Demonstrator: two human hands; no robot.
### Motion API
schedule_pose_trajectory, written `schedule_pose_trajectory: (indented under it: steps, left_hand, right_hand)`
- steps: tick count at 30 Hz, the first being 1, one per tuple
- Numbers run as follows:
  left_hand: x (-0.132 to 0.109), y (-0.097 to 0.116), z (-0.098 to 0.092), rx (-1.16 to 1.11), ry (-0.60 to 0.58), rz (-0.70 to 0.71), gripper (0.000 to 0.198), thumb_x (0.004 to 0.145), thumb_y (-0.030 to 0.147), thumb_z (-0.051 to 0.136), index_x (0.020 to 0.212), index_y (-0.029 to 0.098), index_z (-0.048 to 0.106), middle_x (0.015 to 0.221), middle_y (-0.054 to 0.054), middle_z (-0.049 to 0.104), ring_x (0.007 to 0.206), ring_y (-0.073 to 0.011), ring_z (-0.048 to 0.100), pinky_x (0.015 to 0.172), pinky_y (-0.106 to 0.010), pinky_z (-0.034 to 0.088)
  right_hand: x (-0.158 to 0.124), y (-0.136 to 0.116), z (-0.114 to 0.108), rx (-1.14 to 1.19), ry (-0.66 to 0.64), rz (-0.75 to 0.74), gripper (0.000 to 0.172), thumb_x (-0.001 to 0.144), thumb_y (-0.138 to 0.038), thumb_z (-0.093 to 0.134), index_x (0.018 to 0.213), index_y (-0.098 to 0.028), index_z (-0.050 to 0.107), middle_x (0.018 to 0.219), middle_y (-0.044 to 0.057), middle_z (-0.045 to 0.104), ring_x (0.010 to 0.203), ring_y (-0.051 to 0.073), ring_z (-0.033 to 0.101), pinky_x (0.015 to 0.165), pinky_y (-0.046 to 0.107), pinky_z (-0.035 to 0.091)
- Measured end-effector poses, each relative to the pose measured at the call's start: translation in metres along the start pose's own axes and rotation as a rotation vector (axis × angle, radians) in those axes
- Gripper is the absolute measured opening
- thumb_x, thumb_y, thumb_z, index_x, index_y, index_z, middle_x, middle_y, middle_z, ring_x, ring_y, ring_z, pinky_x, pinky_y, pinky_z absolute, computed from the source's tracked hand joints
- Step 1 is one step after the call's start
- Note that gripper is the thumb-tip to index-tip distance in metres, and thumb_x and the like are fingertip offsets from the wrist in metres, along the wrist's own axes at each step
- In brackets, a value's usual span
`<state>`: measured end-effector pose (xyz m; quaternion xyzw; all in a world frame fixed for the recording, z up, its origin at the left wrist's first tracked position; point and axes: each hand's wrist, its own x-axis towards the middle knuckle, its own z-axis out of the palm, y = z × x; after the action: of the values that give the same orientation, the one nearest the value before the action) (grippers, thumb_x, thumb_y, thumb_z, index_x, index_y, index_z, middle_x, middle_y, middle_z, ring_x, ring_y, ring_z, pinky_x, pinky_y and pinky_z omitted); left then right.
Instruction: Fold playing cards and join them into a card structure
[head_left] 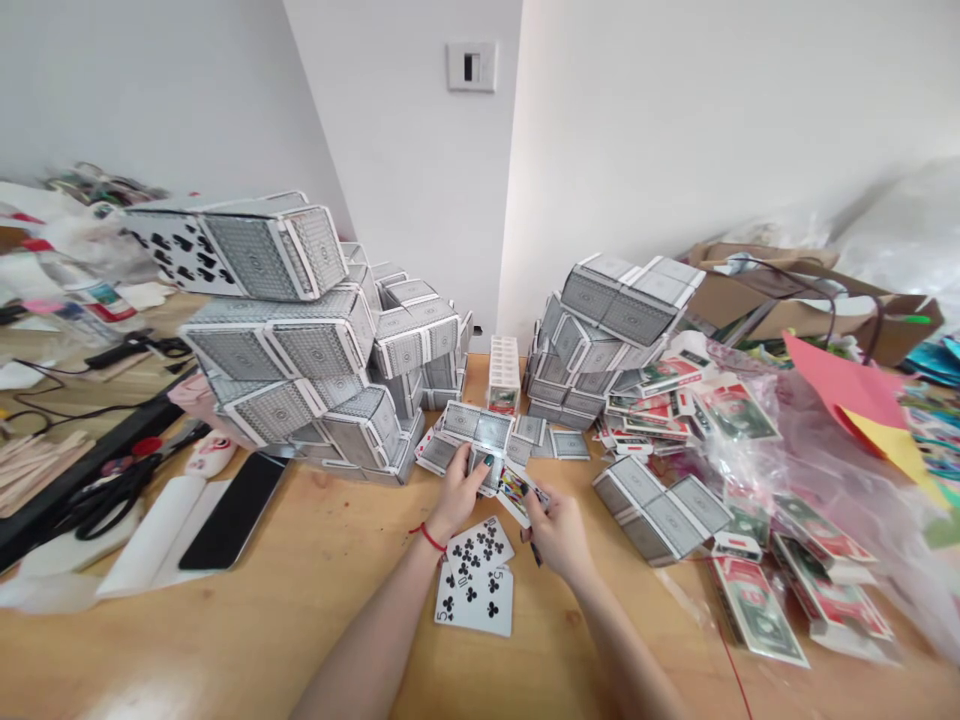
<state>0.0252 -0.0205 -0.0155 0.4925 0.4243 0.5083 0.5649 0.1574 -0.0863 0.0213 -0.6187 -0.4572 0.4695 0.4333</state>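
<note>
Both hands I watch over are closed on playing cards, mid-table.
From my end, two face-up club cards (474,612) lie nearest the table's (574,660) near edge, between the forearms. Just beyond, the right hand (559,530) pinches a court card (513,488) in its fingers, and the left hand (459,490), thumb on top, grips a grey-backed card piece (491,432); I can't tell whether card and piece touch. Toward the left edge, a black phone (235,512) overlaps white paper (161,530); toward the right edge lie red-and-white card boxes (759,608), with a grey card block (660,505) between them and the right hand. Nearer the far edge rise a left stack (319,345) and a right stack (600,340) of folded cards, a narrow box column (504,365) between them. Beyond, a switch (472,67) sits on the wall.
</note>
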Motion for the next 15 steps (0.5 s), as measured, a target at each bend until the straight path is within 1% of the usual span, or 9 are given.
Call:
schedule_pose_trajectory:
  steps: [2, 5, 8, 13, 15]
  left_hand:
    - [0.000, 0.002, 0.001, -0.001, -0.002, -0.008, 0.024, 0.071, 0.027, 0.056, 0.092, 0.018, 0.054, 0.093, -0.003, 0.057, 0.092, -0.0180, 0.049, 0.083, -0.028, 0.037]
    - [-0.001, 0.005, 0.001, 0.041, -0.011, 0.015, 0.023, 0.069, 0.026, 0.058, 0.091, 0.018, 0.055, 0.092, -0.003, 0.057, 0.092, -0.0179, 0.049, 0.084, -0.028, 0.036]
    - [-0.002, 0.007, 0.001, 0.086, -0.027, 0.036, 0.024, 0.068, 0.025, 0.058, 0.091, 0.019, 0.056, 0.093, -0.004, 0.058, 0.092, -0.0180, 0.049, 0.085, -0.028, 0.035]
    - [0.000, 0.004, -0.001, 0.060, -0.051, 0.005, 0.025, 0.070, 0.026, 0.056, 0.095, 0.019, 0.055, 0.096, -0.004, 0.057, 0.093, -0.0177, 0.049, 0.084, -0.028, 0.036]
    - [0.001, 0.003, -0.001, 0.043, -0.070, -0.010, 0.025, 0.071, 0.027, 0.056, 0.095, 0.019, 0.055, 0.096, -0.004, 0.057, 0.092, -0.0176, 0.050, 0.082, -0.027, 0.037]
  right_hand:
    - [0.001, -0.002, -0.005, -0.029, -0.029, 0.016, 0.039, 0.076, -0.047, 0.041, 0.086, -0.014, 0.058, 0.032, -0.005, 0.047, 0.023, 0.012, 0.043, 0.024, 0.018, 0.027]
    - [0.002, -0.002, -0.011, -0.067, -0.083, 0.017, 0.034, 0.076, -0.044, 0.041, 0.076, -0.014, 0.057, 0.032, -0.005, 0.045, 0.024, 0.010, 0.041, 0.026, 0.016, 0.026]
    - [0.005, 0.001, -0.013, -0.043, -0.106, -0.009, 0.033, 0.076, -0.044, 0.042, 0.070, -0.014, 0.055, 0.033, -0.005, 0.045, 0.024, 0.008, 0.038, 0.027, 0.016, 0.027]
    - [0.010, 0.008, -0.016, 0.022, -0.155, -0.015, 0.038, 0.075, -0.048, 0.043, 0.079, -0.013, 0.055, 0.035, -0.007, 0.043, 0.026, 0.007, 0.034, 0.027, 0.016, 0.027]
    - [0.011, 0.010, -0.018, 0.037, -0.152, -0.011, 0.039, 0.074, -0.050, 0.044, 0.078, -0.013, 0.055, 0.036, -0.007, 0.042, 0.027, 0.006, 0.032, 0.027, 0.016, 0.025]
